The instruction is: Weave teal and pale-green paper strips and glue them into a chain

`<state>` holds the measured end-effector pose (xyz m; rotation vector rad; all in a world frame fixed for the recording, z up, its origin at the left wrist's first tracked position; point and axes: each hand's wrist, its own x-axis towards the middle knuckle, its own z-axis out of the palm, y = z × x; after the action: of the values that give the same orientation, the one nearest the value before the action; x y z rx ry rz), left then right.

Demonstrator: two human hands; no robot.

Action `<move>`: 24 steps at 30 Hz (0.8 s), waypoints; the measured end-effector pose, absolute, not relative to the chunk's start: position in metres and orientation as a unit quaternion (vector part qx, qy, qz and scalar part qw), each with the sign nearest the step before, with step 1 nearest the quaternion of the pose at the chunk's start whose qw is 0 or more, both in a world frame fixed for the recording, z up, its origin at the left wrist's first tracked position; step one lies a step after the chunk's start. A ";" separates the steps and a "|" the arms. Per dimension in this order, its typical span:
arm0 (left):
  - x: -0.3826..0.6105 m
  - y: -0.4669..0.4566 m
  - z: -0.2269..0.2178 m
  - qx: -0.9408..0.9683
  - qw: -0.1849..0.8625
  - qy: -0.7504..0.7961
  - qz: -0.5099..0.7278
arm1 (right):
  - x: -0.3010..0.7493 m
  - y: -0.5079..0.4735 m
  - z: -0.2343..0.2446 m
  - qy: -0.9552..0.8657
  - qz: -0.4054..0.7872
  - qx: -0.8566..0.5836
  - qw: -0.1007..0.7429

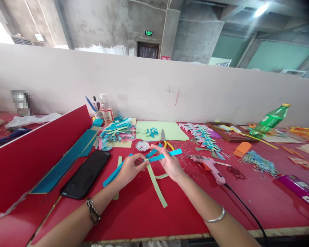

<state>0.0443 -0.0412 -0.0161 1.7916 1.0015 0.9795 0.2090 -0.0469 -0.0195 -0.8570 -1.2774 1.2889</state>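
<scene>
My left hand point(130, 168) is closed in a pinch on crossed paper strips over the red table point(144, 212). A long blue strip point(113, 173) runs down and left from it. My right hand point(167, 161) holds another blue strip point(165, 156) that sticks out to the right past its fingers. Pale green strips point(157, 188) hang from the same bundle and lie on the table between my wrists. Both hands meet at the crossing of the strips.
A black phone point(86, 174) lies left of my hands, beside blue card and a red board point(36, 154). Behind are a heap of cut strips point(117, 132), green paper point(167, 130), scissors point(164, 138), a pink glue gun point(209, 164) with its cord, woven pieces point(206, 139) and a green bottle point(270, 120).
</scene>
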 end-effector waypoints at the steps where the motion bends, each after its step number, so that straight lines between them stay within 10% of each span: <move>1: 0.044 -0.041 -0.017 0.711 0.430 0.397 0.390 | 0.209 -0.047 -0.019 -0.535 0.540 -0.347 0.549; 24: 0.045 -0.038 -0.020 0.666 0.485 0.357 0.440 | 0.210 -0.043 -0.020 -0.497 0.547 -0.313 0.597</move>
<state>0.0450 -0.0385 -0.0199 1.6206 0.8697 1.0705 0.2103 -0.0431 -0.0199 -0.7265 -1.1529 1.2699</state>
